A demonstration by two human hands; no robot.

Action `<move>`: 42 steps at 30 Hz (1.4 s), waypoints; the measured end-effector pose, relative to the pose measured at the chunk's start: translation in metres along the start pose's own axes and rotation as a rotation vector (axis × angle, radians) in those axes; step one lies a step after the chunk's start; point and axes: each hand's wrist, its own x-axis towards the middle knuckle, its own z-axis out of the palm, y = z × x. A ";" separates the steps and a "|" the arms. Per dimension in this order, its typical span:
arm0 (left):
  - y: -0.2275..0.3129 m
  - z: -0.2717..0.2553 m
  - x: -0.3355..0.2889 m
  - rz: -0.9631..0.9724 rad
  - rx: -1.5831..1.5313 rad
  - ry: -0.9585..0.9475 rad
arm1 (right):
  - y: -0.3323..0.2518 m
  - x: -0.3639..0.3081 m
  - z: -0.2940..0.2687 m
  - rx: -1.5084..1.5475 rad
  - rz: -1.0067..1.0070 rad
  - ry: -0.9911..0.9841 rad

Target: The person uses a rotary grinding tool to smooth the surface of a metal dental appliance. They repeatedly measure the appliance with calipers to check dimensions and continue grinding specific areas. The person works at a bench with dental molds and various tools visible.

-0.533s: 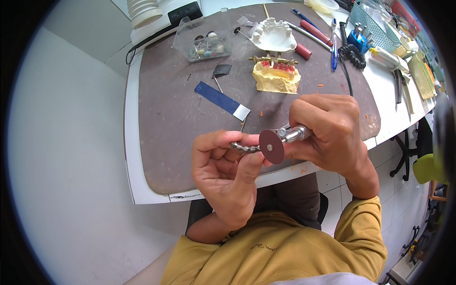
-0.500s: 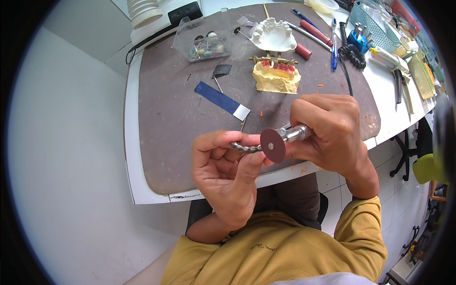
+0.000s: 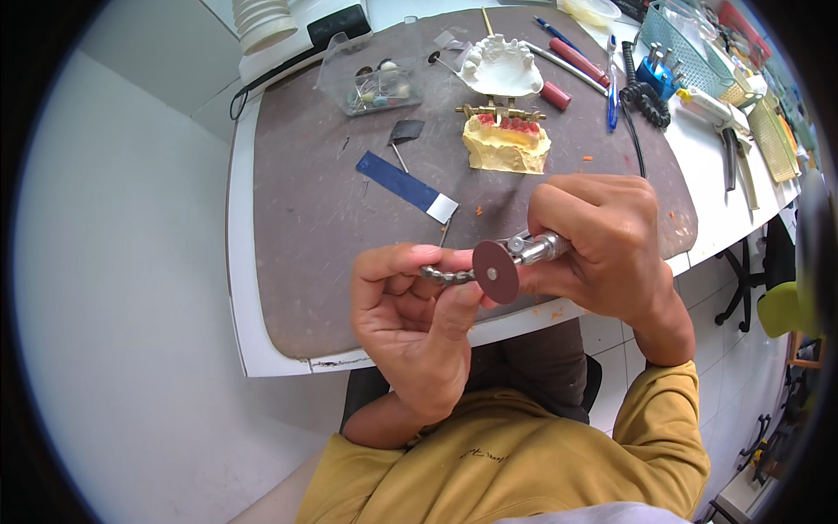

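Between the thumb and fingers of my left hand is a curved metal dental bridge framework, a row of joined silver tooth shapes. My right hand is closed round a silver rotary handpiece. A reddish-brown cutting disc on its tip stands at the right end of the framework and hides part of it. I cannot tell whether disc and metal touch. Beyond my hands stands a yellow plaster jaw model with red wax teeth, hinged to a white upper cast.
A blue strip with a white end and a dark square of abrasive paper lie on the brown mat. At the back left is a clear box of small burs. Pens, red wax sticks and a blue bur stand are at the right.
The disc and handpiece have shifted slightly left and down, along with the framework's right end. Both hands keep their grip.
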 end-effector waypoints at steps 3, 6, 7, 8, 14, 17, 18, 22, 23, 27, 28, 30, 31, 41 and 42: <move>0.000 0.001 0.001 -0.002 -0.012 -0.008 | 0.000 0.000 -0.001 -0.008 0.007 -0.010; 0.000 0.001 0.001 0.001 -0.010 -0.012 | 0.000 0.000 0.000 -0.006 0.007 0.011; 0.000 0.001 0.001 0.003 -0.006 -0.012 | 0.000 0.000 0.001 -0.003 0.006 0.015; 0.000 0.001 0.001 0.004 -0.003 -0.009 | 0.001 0.000 0.001 0.000 0.004 0.020; 0.001 0.002 0.001 -0.003 0.002 0.001 | 0.000 0.000 0.000 0.000 0.001 0.010; 0.000 0.001 0.001 0.008 0.004 -0.008 | 0.000 0.000 0.000 -0.007 -0.002 0.006; 0.000 0.001 0.001 0.009 0.000 -0.008 | 0.000 0.000 0.000 -0.008 -0.010 0.004; 0.000 0.001 0.000 -0.002 0.001 0.006 | 0.001 0.000 0.000 -0.002 -0.011 0.009; 0.000 0.001 0.000 0.002 0.004 0.008 | 0.000 0.001 -0.001 0.004 -0.005 0.013; -0.001 0.002 0.000 0.008 0.014 0.017 | 0.001 0.000 -0.001 -0.007 0.001 -0.004; -0.001 0.002 0.000 0.007 0.017 0.022 | 0.001 0.000 0.000 -0.011 -0.003 -0.007; 0.001 0.002 0.000 0.009 0.015 0.015 | 0.001 0.000 0.000 -0.011 -0.003 -0.002; 0.001 0.002 0.001 0.011 0.015 0.014 | 0.001 0.000 0.000 -0.005 -0.002 0.004; 0.001 0.003 0.001 0.010 0.019 0.004 | 0.001 -0.001 -0.001 -0.019 -0.010 -0.007; 0.000 0.003 0.001 0.011 0.017 0.007 | 0.002 0.000 -0.002 -0.019 -0.014 -0.014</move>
